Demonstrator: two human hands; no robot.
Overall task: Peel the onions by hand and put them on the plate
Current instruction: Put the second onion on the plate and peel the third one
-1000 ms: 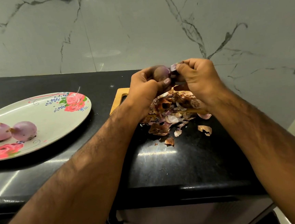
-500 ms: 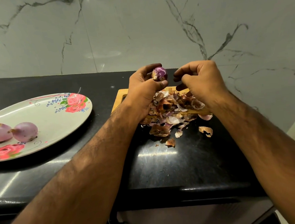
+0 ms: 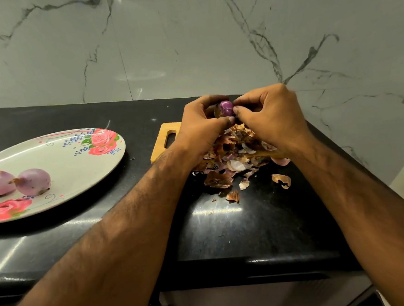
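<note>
Black polished stone counter under a marbled wall carries a wooden chopping board heaped with dry brown onion skins. Above that board the left hand cups a small purple onion; the right hand, apart half a second ago, has closed back in to pinch its skin, so peeling continues. Left of the board, two peeled pale onions lie on the floral oval plate.

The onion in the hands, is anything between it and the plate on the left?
Nothing visible. The onion is held above the cutting board; bare black counter lies between the board and the plate, which has open space beside its two peeled onions.
</note>
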